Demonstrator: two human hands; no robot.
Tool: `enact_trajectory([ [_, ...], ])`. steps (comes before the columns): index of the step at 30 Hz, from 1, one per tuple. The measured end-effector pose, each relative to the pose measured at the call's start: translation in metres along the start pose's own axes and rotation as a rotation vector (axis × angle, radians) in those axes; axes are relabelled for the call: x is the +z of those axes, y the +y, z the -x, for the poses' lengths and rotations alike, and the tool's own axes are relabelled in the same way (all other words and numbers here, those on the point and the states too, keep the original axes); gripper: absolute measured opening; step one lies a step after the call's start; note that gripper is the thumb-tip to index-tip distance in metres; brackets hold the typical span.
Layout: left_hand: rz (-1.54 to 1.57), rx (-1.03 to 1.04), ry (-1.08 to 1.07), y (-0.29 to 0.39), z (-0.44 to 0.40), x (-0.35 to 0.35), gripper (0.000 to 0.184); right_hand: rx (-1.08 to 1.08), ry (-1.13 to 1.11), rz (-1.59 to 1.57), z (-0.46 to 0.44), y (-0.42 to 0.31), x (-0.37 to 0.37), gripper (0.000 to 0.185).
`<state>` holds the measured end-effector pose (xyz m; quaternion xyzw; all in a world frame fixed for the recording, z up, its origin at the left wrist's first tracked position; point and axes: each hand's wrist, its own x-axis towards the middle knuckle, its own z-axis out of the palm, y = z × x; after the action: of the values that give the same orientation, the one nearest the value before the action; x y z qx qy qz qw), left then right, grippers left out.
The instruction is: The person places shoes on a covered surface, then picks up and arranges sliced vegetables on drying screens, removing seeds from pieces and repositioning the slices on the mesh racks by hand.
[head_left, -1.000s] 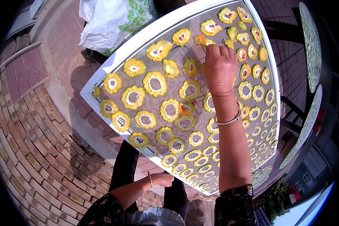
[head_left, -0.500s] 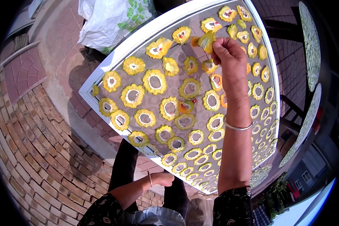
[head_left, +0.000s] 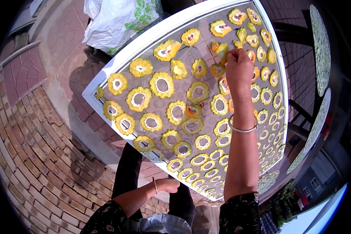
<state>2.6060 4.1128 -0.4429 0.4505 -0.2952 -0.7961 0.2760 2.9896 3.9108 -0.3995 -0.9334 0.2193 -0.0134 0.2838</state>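
My right hand (head_left: pixel 240 68) reaches over the far part of a white-framed mesh screen (head_left: pixel 160 29). Its fingertips are closed on a yellow-green bitter melon end piece (head_left: pixel 222 52), which is low over the mesh or touching it. Small orange pulp (head_left: pixel 213 46) shows beside that piece. Close by lie a bitter melon slice with red seeds (head_left: pixel 220 28) and a yellow slice (head_left: pixel 217 70). My left hand (head_left: pixel 169 185) is a loose fist above my legs, near the screen's near edge, with nothing seen in it. Many ring-shaped bitter melon slices (head_left: pixel 162 85) cover the screen.
A white plastic bag with green print (head_left: pixel 119 27) stands beyond the screen's far left edge. Brick paving (head_left: pixel 39 156) runs along the left. Round trays of pale green pieces (head_left: pixel 319 50) are at the right. My dark trouser legs (head_left: pixel 124 167) are below the screen.
My right hand has moved slightly down and lowered the bitter melon piece towards the mesh, turning it. My left hand stays in place.
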Motion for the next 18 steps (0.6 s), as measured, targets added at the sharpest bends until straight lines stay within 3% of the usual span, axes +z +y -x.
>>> enact_trajectory([
  [3,0.044,-0.035,-0.019,0.001,0.001,-0.002,0.024,0.008,0.069,-0.137,0.005,-0.012,-0.011,0.011],
  [9,0.027,-0.028,-0.006,0.008,0.007,-0.006,0.024,-0.034,-0.166,-0.619,-0.001,-0.042,-0.033,0.011],
  [12,0.028,-0.03,-0.006,0.006,0.005,-0.005,0.024,0.024,-0.277,-0.682,-0.004,-0.048,-0.032,0.009],
  [14,0.01,-0.023,-0.001,0.003,0.002,-0.002,0.024,0.057,-0.341,-0.705,-0.007,-0.039,-0.023,0.01],
  [18,0.006,-0.023,0.003,0.003,0.002,-0.002,0.024,0.036,-0.266,-0.306,-0.002,-0.016,0.004,0.009],
])
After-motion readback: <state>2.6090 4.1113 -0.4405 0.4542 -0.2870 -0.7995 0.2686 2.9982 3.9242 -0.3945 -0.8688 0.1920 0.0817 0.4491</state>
